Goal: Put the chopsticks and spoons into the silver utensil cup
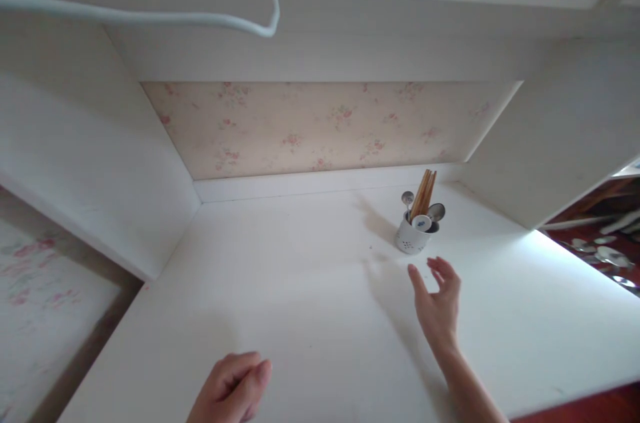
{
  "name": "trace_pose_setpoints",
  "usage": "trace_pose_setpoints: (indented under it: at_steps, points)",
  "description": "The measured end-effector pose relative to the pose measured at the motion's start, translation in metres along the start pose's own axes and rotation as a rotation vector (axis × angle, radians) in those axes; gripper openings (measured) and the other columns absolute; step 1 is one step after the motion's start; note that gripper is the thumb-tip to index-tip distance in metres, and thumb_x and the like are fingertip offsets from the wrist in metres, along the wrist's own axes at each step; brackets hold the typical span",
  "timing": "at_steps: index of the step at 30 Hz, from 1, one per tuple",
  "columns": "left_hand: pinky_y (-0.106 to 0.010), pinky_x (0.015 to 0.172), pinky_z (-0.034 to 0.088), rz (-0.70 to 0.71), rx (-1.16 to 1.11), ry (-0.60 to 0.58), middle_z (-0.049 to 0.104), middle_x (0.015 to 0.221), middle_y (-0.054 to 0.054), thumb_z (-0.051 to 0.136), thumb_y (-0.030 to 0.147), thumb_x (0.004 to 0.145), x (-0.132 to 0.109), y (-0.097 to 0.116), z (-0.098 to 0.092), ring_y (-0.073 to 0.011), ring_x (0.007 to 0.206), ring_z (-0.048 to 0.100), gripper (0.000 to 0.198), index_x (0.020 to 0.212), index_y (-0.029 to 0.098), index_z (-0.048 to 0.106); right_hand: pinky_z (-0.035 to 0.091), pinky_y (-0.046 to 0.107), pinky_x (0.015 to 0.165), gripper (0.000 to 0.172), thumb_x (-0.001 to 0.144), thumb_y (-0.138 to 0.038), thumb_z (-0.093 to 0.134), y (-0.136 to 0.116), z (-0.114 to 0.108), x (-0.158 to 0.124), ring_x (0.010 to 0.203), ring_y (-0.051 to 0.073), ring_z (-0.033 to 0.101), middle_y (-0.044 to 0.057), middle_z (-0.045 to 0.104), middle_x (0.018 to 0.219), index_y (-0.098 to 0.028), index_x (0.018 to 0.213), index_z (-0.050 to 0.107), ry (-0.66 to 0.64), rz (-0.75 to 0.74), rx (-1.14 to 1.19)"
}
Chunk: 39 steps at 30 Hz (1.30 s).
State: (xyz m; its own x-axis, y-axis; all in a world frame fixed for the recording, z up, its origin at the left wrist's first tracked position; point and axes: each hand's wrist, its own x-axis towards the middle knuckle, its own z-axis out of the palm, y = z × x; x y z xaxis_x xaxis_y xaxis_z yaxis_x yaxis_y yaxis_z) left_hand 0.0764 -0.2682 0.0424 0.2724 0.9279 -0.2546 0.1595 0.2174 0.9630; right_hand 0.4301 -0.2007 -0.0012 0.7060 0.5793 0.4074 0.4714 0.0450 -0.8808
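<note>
A white utensil holder (pixel 411 236) with small holes in its side stands upright toward the back right of the white desktop. In it are wooden chopsticks (pixel 423 195), a spoon (pixel 437 212), a smaller spoon (pixel 408 198) and a white ceramic spoon with a blue mark (pixel 421 223). Just in front of the holder, apart from it, is my right hand (pixel 439 303), thumb and fingers spread in a curve around nothing. My left hand (pixel 234 386) is curled into a fist at the lower edge, with no object showing in it.
The white desktop (pixel 280 290) lies between a left side panel (pixel 95 143) and a right side panel (pixel 560 123). A white cable (pixel 150 16) hangs across the upper left, below a cupboard. Shiny dishware (pixel 607 255) shows blurred at far right.
</note>
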Motion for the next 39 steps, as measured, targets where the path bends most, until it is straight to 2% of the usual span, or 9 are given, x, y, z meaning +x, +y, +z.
trace_pose_setpoints:
  at_steps: [2,4,7,10,15,20,26,33,39]
  points:
    - [-0.027,0.044,0.018,0.119,-0.104,-0.016,0.021,0.042,0.006,0.044,0.064,0.08,0.024,0.006,0.003,-0.0078,0.041,0.019,0.057,0.047,0.021,0.025,0.048,0.03,0.064,0.053,0.077,-0.048,0.061,-0.009,0.01,-0.025,0.1,0.025,0.057,0.01,0.057,0.112,-0.024,0.121,0.044,-0.189,0.069,0.031]
    - [-0.026,0.047,0.021,0.198,-0.12,0.038,0.025,0.045,0.005,0.043,0.059,0.083,0.048,0.009,0.004,-0.0083,0.044,0.022,0.054,0.049,0.021,0.027,0.043,0.025,0.053,0.044,0.08,-0.048,0.057,-0.018,0.022,-0.048,0.087,0.022,0.06,0.007,0.061,0.099,-0.023,0.116,0.047,-0.443,0.1,0.058]
    - [-0.026,0.048,0.02,0.216,-0.013,0.09,0.025,0.048,0.006,0.046,0.055,0.084,0.077,0.008,0.005,-0.0081,0.047,0.022,0.051,0.052,0.02,0.027,0.038,0.022,0.05,0.034,0.084,-0.045,0.053,-0.034,0.041,-0.075,0.072,0.016,0.058,0.003,0.061,0.085,-0.022,0.11,0.051,-0.748,0.064,0.111]
    - [-0.026,0.047,0.019,0.168,0.003,0.109,0.025,0.048,0.006,0.048,0.056,0.082,0.092,0.003,0.008,-0.0077,0.046,0.021,0.05,0.052,0.02,0.028,0.034,0.022,0.049,0.028,0.085,-0.042,0.051,-0.047,0.057,-0.093,0.055,0.011,0.047,-0.001,0.059,0.073,-0.021,0.104,0.055,-0.896,0.016,0.141]
    - [-0.026,0.043,0.012,0.049,-0.111,0.044,0.021,0.042,0.009,0.054,0.056,0.075,0.094,-0.005,0.015,-0.006,0.04,0.016,0.051,0.05,0.021,0.027,0.029,0.022,0.049,0.025,0.085,-0.041,0.051,-0.054,0.083,-0.098,0.05,0.01,0.04,-0.005,0.046,0.054,-0.019,0.086,0.062,-0.93,0.062,0.133]
    - [-0.025,0.04,0.006,-0.028,-0.194,-0.002,0.019,0.041,0.011,0.062,0.054,0.068,0.097,-0.009,0.018,-0.0041,0.037,0.012,0.051,0.052,0.022,0.025,0.023,0.022,0.047,0.031,0.083,-0.046,0.052,-0.055,0.1,-0.099,0.05,0.009,0.033,-0.006,0.036,0.052,-0.018,0.074,0.061,-0.904,0.071,0.133]
    - [-0.024,0.039,0.006,0.0,-0.185,-0.007,0.019,0.042,0.011,0.061,0.052,0.069,0.096,-0.014,0.016,-0.0037,0.036,0.012,0.049,0.053,0.022,0.026,0.024,0.022,0.048,0.032,0.085,-0.044,0.05,-0.055,0.086,-0.107,0.05,0.008,0.034,-0.006,0.04,0.051,-0.017,0.07,0.059,-0.952,-0.099,0.088]
    - [-0.024,0.039,0.007,0.082,-0.146,0.015,0.02,0.043,0.011,0.059,0.055,0.071,0.085,-0.021,0.017,-0.0039,0.037,0.013,0.049,0.054,0.022,0.027,0.028,0.021,0.05,0.03,0.084,-0.04,0.049,-0.059,0.076,-0.111,0.052,0.009,0.04,-0.004,0.049,0.054,-0.017,0.069,0.06,-0.926,-0.15,0.039]
    - [-0.024,0.039,0.007,0.063,-0.154,-0.001,0.021,0.042,0.011,0.059,0.057,0.07,0.081,-0.018,0.016,-0.0036,0.036,0.013,0.05,0.055,0.022,0.027,0.029,0.021,0.051,0.03,0.085,-0.039,0.049,-0.061,0.074,-0.113,0.053,0.009,0.043,-0.003,0.053,0.056,-0.017,0.07,0.062,-0.926,-0.178,-0.002]
